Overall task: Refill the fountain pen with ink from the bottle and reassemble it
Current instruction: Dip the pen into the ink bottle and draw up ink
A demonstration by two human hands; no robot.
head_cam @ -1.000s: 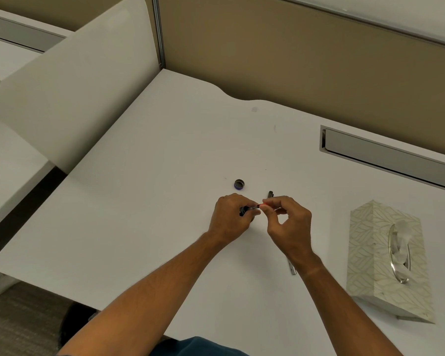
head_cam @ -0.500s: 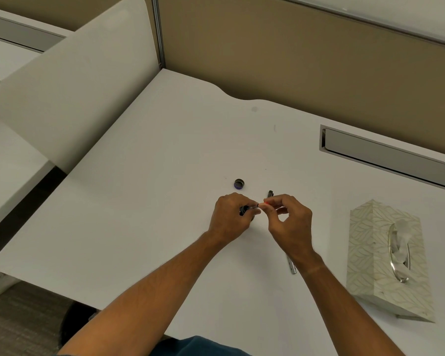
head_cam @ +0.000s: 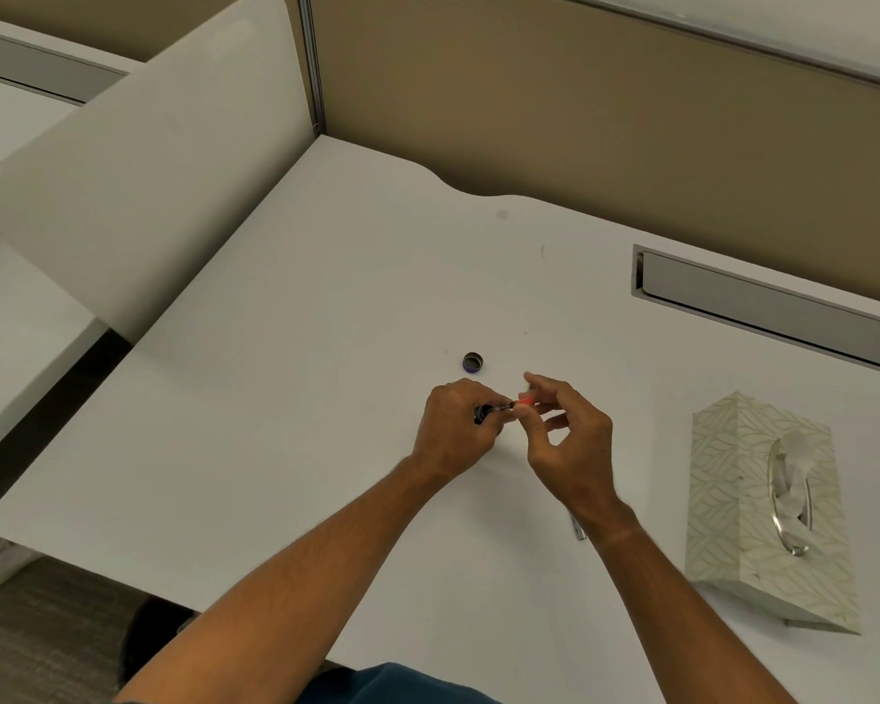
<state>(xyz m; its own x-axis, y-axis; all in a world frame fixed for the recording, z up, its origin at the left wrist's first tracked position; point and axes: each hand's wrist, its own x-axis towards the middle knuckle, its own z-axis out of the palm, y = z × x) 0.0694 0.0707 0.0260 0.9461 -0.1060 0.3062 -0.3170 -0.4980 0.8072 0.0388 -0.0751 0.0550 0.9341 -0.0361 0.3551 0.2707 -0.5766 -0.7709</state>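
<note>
Fountain pen parts are split between my two hands over the white desk point(head_cam: 285, 398). Nearest to me, a short silver pen piece point(head_cam: 578, 530) lies on the desk, mostly hidden under my right wrist. Just beyond it, my right hand point(head_cam: 570, 444) has its thumb and forefinger pinched on a small reddish part point(head_cam: 526, 398), with the other fingers loosely curled behind; it is too small and blurred to tell what the part is. It meets a thin section point(head_cam: 504, 406) that points at the small dark ink bottle point(head_cam: 482, 413), and my left hand point(head_cam: 456, 434) is curled round that bottle, hiding most of it. Whether the tip is inside the bottle I cannot tell. Past my knuckles the bottle cap point(head_cam: 472, 362) sits alone on the desk, open side up. Off to my right lies a patterned tissue box point(head_cam: 732, 500), and farther back a grey cable tray point(head_cam: 763, 307) is set into the desk.
</note>
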